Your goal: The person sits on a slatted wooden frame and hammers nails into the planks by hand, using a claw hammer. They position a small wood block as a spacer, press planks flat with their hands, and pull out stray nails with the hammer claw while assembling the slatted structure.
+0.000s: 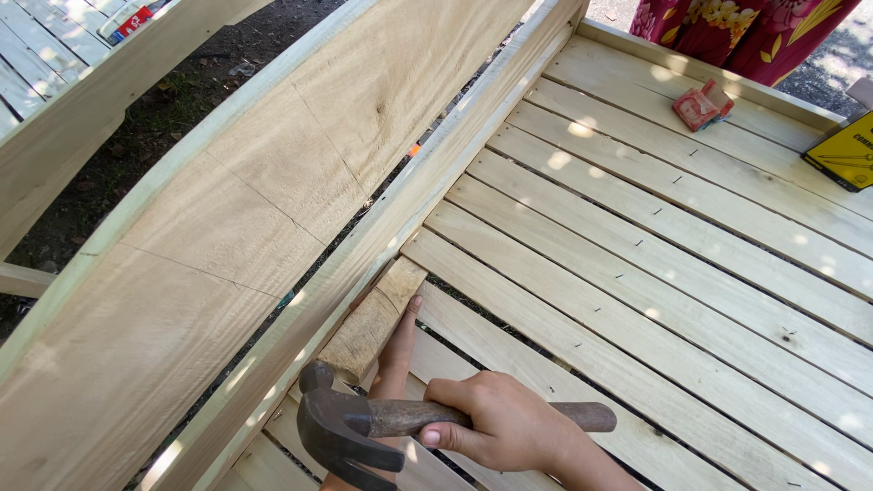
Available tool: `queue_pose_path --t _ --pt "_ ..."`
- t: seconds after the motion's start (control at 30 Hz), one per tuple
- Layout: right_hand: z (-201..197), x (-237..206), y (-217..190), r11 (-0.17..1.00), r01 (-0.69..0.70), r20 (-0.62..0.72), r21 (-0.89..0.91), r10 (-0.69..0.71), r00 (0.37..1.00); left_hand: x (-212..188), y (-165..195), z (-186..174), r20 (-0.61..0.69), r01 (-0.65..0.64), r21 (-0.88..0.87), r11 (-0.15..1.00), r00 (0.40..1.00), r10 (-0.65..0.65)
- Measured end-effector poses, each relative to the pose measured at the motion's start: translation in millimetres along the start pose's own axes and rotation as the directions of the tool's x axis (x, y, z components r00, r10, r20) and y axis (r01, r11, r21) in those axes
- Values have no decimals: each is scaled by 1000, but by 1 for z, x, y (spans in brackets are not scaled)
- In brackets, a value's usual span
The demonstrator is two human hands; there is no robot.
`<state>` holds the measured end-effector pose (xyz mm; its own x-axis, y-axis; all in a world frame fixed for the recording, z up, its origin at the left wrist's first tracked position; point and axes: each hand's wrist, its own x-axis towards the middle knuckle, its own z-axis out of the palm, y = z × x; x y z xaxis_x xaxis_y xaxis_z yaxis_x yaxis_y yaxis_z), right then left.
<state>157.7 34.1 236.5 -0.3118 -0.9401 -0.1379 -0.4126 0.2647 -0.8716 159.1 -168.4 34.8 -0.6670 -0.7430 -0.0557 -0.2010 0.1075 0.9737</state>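
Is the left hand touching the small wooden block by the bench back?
Touching. The head view shows the left hand with its fingers laid flat along the side of the small wooden block, no gap between them. The right hand grips the hammer.

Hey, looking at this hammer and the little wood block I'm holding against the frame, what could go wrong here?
1. The left hand lies flat along the small wood block, with the claw hammer head right next to it; a glancing blow could catch a finger.
2. The right hand grips the handle about midway, which may reduce control.
3. The block seems only hand-held against the frame rail, so it could shift when struck.
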Motion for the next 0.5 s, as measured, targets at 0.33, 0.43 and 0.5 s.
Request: queue_pose_path --t 0.33,0.43,0.5 --pt "11 7 -8 938 -80 -58 -338 65 996 -11 23 -14 -93 -31 -24 999 995 28" --pt "13 9 -11 911 -123 -55 -393 110 992 -22 16 -44 83 126 102 987 987 -134" --pt "14 10 -13 902 -165 -24 -399 169 985 -39 12 -77 156 72 43 996 985 -78"
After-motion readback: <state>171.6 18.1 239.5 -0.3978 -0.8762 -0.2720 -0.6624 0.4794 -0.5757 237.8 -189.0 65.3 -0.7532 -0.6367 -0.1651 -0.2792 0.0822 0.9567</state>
